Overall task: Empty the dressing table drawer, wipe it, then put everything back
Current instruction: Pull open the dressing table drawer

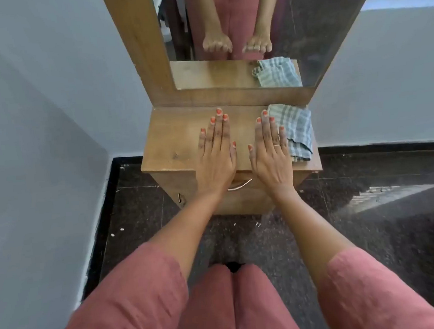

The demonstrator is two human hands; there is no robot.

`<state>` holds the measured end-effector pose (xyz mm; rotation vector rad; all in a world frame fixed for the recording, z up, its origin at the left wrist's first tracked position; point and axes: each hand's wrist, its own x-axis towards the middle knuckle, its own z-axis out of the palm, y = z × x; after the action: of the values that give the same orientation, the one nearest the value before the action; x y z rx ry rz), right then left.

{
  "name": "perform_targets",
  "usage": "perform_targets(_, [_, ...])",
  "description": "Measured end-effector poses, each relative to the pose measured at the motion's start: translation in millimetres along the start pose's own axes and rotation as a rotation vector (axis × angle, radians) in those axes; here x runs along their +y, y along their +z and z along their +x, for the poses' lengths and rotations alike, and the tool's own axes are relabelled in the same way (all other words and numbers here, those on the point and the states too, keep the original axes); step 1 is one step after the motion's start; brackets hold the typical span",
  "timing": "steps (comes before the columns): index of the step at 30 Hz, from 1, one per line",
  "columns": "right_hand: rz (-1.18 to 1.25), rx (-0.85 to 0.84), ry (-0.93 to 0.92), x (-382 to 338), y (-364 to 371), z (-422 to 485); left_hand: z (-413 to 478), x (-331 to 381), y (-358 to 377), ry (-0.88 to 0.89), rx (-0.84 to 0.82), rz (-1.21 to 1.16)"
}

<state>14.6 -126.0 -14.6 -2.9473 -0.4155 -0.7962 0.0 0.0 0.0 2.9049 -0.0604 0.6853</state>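
Two hands, both laid flat and released, fingers straight, grasping nothing: left hand [216, 154] at the middle of the tabletop [172, 142], right hand [269, 154] beside it but apart, a ring on one finger. One checked cloth [298, 131], crumpled, on the tabletop's right end, just beside the right hand's little finger. One drawer [242, 195], closed, under the tabletop's front edge, its curved metal handle [238, 185] showing between the wrists. One mirror [225, 32], upright behind, reflecting hands and cloth.

Wooden table [172, 142]; woven checked cloth [295, 128]
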Motion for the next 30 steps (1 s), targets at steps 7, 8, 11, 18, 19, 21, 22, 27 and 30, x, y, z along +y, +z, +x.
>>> perform_targets(7, [-0.029,0.11,-0.01,-5.3,8.6,-19.4,-18.2,-2.4,5.4,0.013,0.066,0.001])
perform_targets(8, [-0.046,0.123,-0.017,-7.1,7.4,-22.5,-22.5,-3.2,6.2,0.024,0.089,0.023])
perform_targets(11, [-0.025,0.137,-0.019,-15.3,2.6,-32.9,-37.3,-2.5,4.0,0.03,0.117,0.035])
perform_targets(18, [-0.005,0.129,-0.022,-34.5,-7.9,-66.4,-76.4,-2.8,-5.5,0.064,0.121,0.052])
perform_targets(19, [-0.003,0.127,-0.016,-36.9,-7.8,-70.5,-81.7,-4.8,-5.2,0.07,0.118,0.057])
perform_targets(21, [0.01,0.131,-0.026,-41.2,-4.5,-79.1,-92.5,-10.0,-2.2,0.087,0.1,0.062])
perform_targets(22, [0.015,0.139,-0.039,-43.3,-1.9,-84.0,-98.2,-13.1,-0.4,0.1,0.088,0.064])
perform_targets(27, [0.044,0.212,-0.076,-49.4,9.3,-103.1,-120.5,-28.1,9.7,0.222,0.004,0.048])
perform_targets(30, [0.134,0.206,-0.054,-50.9,14.1,-107.7,-126.9,-36.7,23.3,0.256,-0.062,-0.02])
